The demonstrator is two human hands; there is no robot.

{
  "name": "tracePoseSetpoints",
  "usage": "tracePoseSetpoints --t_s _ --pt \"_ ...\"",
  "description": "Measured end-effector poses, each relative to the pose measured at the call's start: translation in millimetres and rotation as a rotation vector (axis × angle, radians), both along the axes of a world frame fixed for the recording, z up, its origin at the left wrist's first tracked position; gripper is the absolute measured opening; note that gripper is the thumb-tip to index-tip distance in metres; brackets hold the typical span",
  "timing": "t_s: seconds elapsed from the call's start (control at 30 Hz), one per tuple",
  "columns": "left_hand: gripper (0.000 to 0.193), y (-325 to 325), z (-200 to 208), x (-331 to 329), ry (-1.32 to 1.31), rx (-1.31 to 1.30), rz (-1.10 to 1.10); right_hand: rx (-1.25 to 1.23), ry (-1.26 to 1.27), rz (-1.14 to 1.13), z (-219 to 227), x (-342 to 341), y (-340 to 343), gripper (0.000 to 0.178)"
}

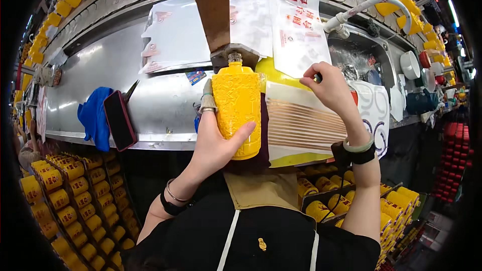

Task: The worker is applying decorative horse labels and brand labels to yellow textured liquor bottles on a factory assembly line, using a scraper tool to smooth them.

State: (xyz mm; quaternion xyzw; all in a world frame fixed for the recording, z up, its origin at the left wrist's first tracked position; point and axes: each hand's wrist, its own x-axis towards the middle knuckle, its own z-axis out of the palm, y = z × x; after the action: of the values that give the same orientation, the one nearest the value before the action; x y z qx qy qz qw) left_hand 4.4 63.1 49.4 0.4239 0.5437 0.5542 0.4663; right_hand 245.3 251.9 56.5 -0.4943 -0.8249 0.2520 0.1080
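A yellow embossed bottle (236,105) with a bare clear glass neck stands roughly upright in front of me, its neck by a metal bracket (234,55). My left hand (213,138) is closed round its lower left side, thumb across the front. A pale cover is wrapped on one of its fingers. My right hand (324,88) is raised to the right, fingertips pinched together; whatever they may hold is too small to make out. Below that hand lies a white sheet of narrow brown strips (306,120), on a yellow sheet (273,70).
Printed white sheets (301,35) lie behind the bottle, under a brown post (210,10). At the right is a sink (371,52) with a white tap (371,5). A phone (119,120) and blue cloth (94,115) sit left. Racked yellow bottles (70,195) stand below.
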Motion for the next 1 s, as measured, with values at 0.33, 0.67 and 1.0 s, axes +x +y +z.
tracePoseSetpoints --t_s 0.33,0.67,1.0 --pt "0.077 1 -1 1 -0.052 -0.035 -0.021 0.278 -0.080 0.090 -40 1 57 0.033" --pt "0.070 4 6 0 -0.048 -0.006 -0.022 0.322 0.042 0.373 -35 -69 52 0.033" --pt "0.079 -2 -4 -4 -0.021 -0.086 -0.003 0.233 0.113 0.215 -25 -25 12 0.022"
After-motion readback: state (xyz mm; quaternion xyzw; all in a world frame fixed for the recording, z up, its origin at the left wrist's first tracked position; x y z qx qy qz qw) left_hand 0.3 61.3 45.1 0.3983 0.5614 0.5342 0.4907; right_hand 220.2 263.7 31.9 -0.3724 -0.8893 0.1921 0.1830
